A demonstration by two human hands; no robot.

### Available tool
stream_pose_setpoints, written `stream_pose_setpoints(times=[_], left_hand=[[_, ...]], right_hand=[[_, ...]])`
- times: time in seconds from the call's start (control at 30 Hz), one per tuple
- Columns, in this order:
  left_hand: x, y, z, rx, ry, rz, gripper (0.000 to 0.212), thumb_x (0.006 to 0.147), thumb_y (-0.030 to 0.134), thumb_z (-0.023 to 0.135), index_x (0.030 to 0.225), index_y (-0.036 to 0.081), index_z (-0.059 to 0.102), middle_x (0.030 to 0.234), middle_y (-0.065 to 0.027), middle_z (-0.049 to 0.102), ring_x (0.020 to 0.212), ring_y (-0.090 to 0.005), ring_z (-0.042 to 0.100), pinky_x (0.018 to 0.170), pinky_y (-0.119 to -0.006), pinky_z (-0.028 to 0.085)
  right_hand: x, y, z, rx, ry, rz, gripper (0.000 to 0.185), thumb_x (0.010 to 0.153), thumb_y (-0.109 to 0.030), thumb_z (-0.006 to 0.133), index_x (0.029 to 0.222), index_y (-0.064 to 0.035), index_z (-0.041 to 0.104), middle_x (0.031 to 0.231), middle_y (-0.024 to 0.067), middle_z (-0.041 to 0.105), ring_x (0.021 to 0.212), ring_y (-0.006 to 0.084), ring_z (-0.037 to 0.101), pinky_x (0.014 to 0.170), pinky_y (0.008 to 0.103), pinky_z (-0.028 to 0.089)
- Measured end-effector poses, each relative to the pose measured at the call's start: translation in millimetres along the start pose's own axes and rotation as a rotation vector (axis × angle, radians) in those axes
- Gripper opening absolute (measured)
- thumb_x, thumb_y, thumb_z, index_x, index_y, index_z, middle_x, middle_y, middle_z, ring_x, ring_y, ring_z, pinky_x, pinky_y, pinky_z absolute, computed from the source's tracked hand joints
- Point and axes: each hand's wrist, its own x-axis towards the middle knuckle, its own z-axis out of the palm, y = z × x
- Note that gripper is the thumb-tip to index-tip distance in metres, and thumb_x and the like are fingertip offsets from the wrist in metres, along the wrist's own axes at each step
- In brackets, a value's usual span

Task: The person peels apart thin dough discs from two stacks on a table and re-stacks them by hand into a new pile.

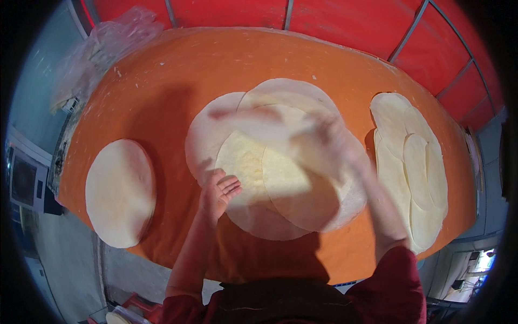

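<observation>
Thin round flatbread sheets (247,162) overlap in a wide ring before me on an orange cloth-covered table (243,259). My left hand (220,190) is at the ring's left edge, palm partly up and fingers slightly curled, holding nothing. Above the ring's right side, my right hand (334,139) is strongly blurred. A pale streak stretches leftward from it across the upper sheets; whether the hand grips a sheet cannot be made out. A thick round stack of flatbread (117,194) stands at the left.
More overlapping sheets (419,170) lie in a long pile at the right of the table. Crumpled clear plastic (109,44) rests at the far left corner. A red panelled wall (336,24) borders the table's far edge. Below left, a red stool (141,305) is partly visible.
</observation>
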Motion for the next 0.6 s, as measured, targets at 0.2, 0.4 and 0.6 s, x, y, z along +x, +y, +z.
stream_pose_setpoints(times=[0.2, 0.4, 0.6], left_hand=[[53.7, -29.4, 12.7, 0.061, -0.178, 0.078, 0.027, 0.078, 0.009, 0.058, 0.101, 0.003, 0.044, 0.092, -0.0112, 0.052, 0.088, -0.0239, 0.051, 0.081, -0.038, 0.045], [73.1, -31.4, 52.4, 0.186, -0.208, 0.075, 0.033, 0.077, 0.019, 0.063, 0.102, 0.005, 0.046, 0.099, -0.0113, 0.05, 0.094, -0.0236, 0.05, 0.084, -0.041, 0.043], [58.1, -35.1, 75.7, -0.026, -0.286, -0.149, 0.051, 0.077, 0.034, 0.064, 0.115, 0.009, 0.041, 0.116, -0.0132, 0.044, 0.109, -0.0272, 0.043, 0.09, -0.048, 0.039]], right_hand=[[43.6, -84.9, -144.7, -0.449, 0.283, -0.045, 0.027, 0.08, 0.0, 0.049, 0.107, 0.003, 0.051, 0.09, 0.02, 0.06, 0.067, 0.0232, 0.058, 0.066, 0.0284, 0.047], [0.7, -89.2, -93.9, -0.185, 0.241, -0.253, 0.034, 0.067, 0.007, 0.049, 0.1, 0.0, 0.056, 0.077, 0.0237, 0.057, 0.067, 0.0324, 0.058, 0.06, 0.0368, 0.047], [-14.3, -67.1, -75.9, 0.473, -0.092, 0.235, 0.017, 0.077, -0.001, 0.053, 0.094, 0.0027, 0.058, 0.074, 0.0082, 0.061, 0.065, 0.0115, 0.056, 0.058, 0.0279, 0.044]])
